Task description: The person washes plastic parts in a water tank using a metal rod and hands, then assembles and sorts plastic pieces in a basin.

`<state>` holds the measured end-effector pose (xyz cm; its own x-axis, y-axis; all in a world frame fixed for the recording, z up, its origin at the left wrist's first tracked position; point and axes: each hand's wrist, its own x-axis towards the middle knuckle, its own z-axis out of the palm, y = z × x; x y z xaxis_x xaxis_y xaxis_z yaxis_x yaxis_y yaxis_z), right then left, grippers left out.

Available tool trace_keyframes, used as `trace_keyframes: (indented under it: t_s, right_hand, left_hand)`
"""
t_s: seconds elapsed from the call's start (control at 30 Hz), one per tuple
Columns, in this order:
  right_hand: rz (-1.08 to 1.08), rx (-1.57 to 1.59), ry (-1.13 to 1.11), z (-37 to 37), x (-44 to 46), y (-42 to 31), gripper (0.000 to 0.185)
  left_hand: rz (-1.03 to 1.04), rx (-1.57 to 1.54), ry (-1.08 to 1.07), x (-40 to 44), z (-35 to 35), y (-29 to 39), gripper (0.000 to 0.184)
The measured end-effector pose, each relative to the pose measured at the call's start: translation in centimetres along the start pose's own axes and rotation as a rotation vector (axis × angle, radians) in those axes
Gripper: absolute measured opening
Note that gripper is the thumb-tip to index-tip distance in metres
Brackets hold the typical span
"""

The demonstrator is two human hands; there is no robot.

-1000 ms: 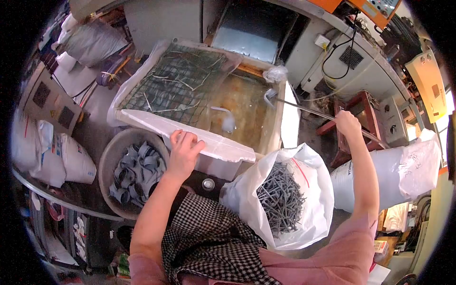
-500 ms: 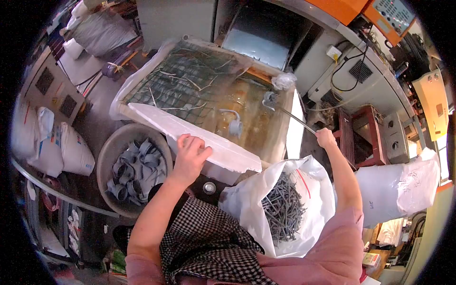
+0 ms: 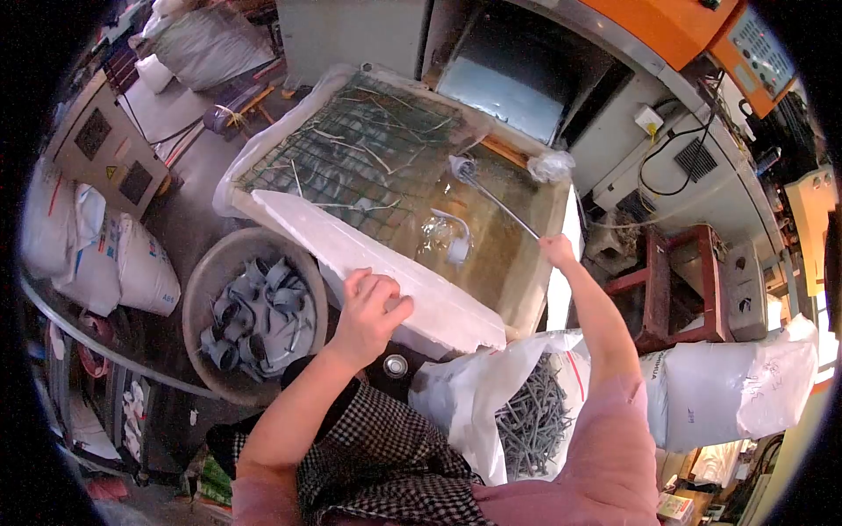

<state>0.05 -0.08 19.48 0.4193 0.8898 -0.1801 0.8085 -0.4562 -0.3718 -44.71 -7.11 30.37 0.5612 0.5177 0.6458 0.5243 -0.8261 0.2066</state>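
My right hand (image 3: 558, 251) is closed around a thin metal rod (image 3: 509, 211) that reaches over a water-filled tub (image 3: 545, 294). At the rod's far end is a grey curved part (image 3: 462, 167). Another grey part (image 3: 458, 249) lies in the water nearer to me. A green mesh (image 3: 351, 158) with pale strips covers the tub's left side. My left hand (image 3: 373, 307), fingers curled and somewhat apart, is at the white board (image 3: 386, 272) along the near edge; nothing is seen in it.
A round basin (image 3: 203, 289) of grey parts stands at left. A white bag (image 3: 474, 394) of grey sticks stands in front of me. Filled sacks (image 3: 145, 263) are at far left, another sack (image 3: 728, 386) at right. A red frame (image 3: 653, 285) stands behind it.
The rod and the grey part at its end have moved left across the water with my right hand. My left hand remains by the white board. The camera view has shifted.
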Motion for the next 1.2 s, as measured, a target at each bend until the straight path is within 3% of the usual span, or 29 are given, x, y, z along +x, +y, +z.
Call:
trace_keyframes:
  t_s: [0.23, 0.37, 0.43, 0.5, 0.63, 0.77, 1.2]
  right_hand:
    - [0.028, 0.21, 0.05, 8.3, 6.9, -3.7, 0.02]
    - [0.018, 0.156, 0.056, 10.4, 9.2, -4.6, 0.022]
    - [-0.242, -0.181, 0.058, 9.1, 8.4, -3.5, 0.024]
    - [-0.222, -0.215, -0.012, 6.5, 6.8, -2.1, 0.025]
    - [-0.144, -0.101, 0.083, 0.0, 1.1, 2.2, 0.029]
    - [0.027, -0.191, 0.096, -8.2, -7.8, -1.1, 0.026]
    - [0.086, -0.285, 0.121, -10.4, -11.8, -2.2, 0.029]
  left_hand:
    - [-0.012, -0.019, -0.025, -0.1, -0.1, -0.7, 0.014]
    - [0.001, -0.028, -0.032, 0.0, 0.0, -1.4, 0.013]
    - [0.002, -0.04, -0.035, -0.2, -0.1, -1.4, 0.013]
    - [0.01, -0.034, -0.031, 0.0, -0.2, -1.7, 0.013]
    - [0.015, -0.048, -0.06, 0.2, -0.4, -1.2, 0.013]
    - [0.046, -0.023, -0.04, 0.3, -0.4, -0.4, 0.013]
    - [0.015, -0.022, -0.036, -0.9, -1.1, 0.0, 0.022]
